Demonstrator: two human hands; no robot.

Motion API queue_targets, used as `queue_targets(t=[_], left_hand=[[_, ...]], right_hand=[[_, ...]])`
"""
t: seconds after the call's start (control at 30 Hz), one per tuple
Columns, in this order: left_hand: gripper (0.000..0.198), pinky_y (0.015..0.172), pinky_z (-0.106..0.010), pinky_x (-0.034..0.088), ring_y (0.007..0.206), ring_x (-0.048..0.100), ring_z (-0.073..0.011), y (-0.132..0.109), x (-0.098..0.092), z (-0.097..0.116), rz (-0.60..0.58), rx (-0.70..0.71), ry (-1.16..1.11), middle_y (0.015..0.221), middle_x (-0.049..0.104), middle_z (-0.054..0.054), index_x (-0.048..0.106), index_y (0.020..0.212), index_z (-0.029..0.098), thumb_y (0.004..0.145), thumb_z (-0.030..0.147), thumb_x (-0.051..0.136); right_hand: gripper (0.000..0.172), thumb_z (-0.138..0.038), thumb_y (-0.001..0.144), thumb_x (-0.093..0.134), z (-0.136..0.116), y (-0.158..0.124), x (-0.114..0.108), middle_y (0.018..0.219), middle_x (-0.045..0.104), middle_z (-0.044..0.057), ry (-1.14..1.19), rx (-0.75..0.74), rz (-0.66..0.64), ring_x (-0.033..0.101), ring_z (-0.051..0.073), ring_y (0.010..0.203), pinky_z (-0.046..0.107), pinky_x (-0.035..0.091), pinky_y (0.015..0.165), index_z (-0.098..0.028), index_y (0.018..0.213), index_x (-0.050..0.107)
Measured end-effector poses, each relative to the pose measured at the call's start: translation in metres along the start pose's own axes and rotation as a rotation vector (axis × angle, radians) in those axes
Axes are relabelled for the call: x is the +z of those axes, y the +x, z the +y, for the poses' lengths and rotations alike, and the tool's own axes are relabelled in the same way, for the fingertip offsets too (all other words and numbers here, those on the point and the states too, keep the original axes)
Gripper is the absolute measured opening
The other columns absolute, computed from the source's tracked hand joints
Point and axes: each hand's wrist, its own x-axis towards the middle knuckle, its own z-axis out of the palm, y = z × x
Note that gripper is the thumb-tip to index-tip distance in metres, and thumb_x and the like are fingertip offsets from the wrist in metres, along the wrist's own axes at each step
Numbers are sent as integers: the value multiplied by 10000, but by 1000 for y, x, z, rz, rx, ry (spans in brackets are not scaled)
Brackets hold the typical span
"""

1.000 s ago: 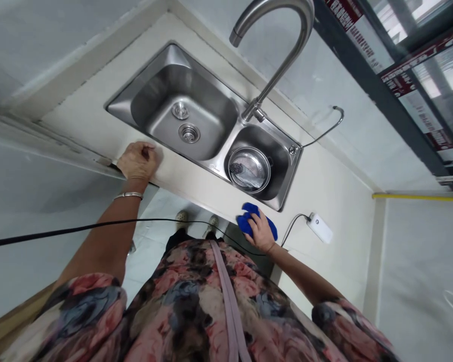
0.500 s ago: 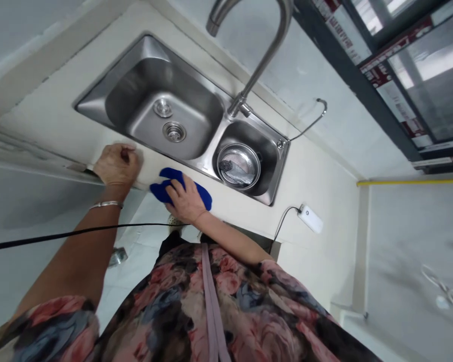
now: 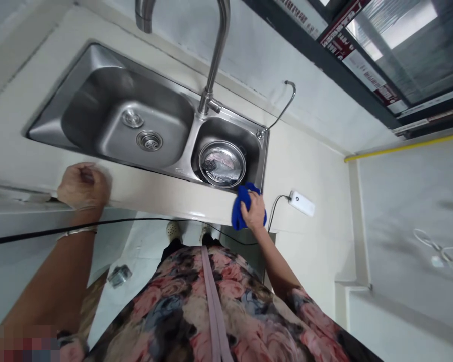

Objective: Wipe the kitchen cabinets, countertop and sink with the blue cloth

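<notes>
Your right hand (image 3: 254, 210) moves back to the right, near the sink (image 3: 265, 156).
It grips the soft, light blue cloth (image 3: 237, 217); your left hand (image 3: 83, 185) rests curled, empty, on the bench (image 3: 166, 193).

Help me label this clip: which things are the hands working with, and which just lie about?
In use: blue cloth, clutched in the right hand on the countertop edge; left hand resting on that edge.
Lying about: strainer basket in the sink's small basin, faucet, white adapter, black cable.
</notes>
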Motion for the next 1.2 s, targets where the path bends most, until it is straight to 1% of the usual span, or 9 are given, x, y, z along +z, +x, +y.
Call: queue_targets(t=[0.1,0.23,0.53,0.63,0.73,0.83,0.93,1.1,1.2], left_hand=[[398,903,-375,535,764,611,-180,-1,0,-1,14,-6,-36,915,731,-38,738,1180,180,870,372,578],[407,903,-357,536,776,640,-174,-4,-2,-1,42,-12,-81,930,748,-31,737,1154,174,888,450,598],[398,864,-344,536,814,685,-209,-1,2,-12,24,11,-73,895,749,-55,754,1111,182,900,465,572],[391,859,-362,528,810,664,-220,1,2,-10,6,-21,-36,896,746,-63,754,1112,179,897,445,565],[380,852,-347,509,804,644,-210,2,0,-7,-11,-48,-6,896,739,-49,753,1120,195,891,435,568],[363,836,-331,495,770,621,-195,2,-2,-5,-8,-50,-7,871,723,-42,752,1114,190,886,410,575],[379,835,-332,491,773,615,-198,1,-3,-4,-15,-53,-15,864,711,-51,745,1123,172,903,428,573],[382,874,-345,471,892,635,-215,-3,-6,-4,-44,-58,-49,1011,722,-89,696,1206,155,977,396,508],[394,892,-368,454,924,640,-227,-6,-10,-1,-51,-97,-67,1045,730,-86,630,1309,170,1017,348,434]], right_hand=[[449,-452,1028,454,17,-2,-3,1304,616,210,-84,100,78,540,324,1281,587,464,1122,-119,1299,583],[462,-409,1037,433,-9,10,4,1318,590,249,-178,125,16,486,359,1345,615,407,1155,-70,1308,591],[483,-413,1041,452,-168,88,68,1309,613,235,11,-172,-263,476,350,1337,583,333,1216,-64,1342,596],[507,-455,1049,466,-226,98,85,1396,567,202,39,-335,-348,415,341,1403,561,286,1257,-91,1390,559],[530,-471,1054,472,-255,97,89,1469,524,178,94,-409,-349,310,373,1489,573,293,1252,-107,1435,534],[532,-476,1050,492,-239,89,81,1478,534,166,164,-498,-344,281,371,1522,582,276,1270,-113,1435,553],[514,-489,1023,537,-183,71,61,1468,561,158,225,-608,-361,316,339,1520,582,289,1279,-138,1394,598],[467,-418,990,570,-70,25,15,1454,567,172,127,-455,-284,365,358,1504,623,396,1215,-156,1374,608],[460,-383,998,546,-38,9,0,1449,551,195,54,-447,-232,361,374,1497,636,416,1197,-130,1381,581]])
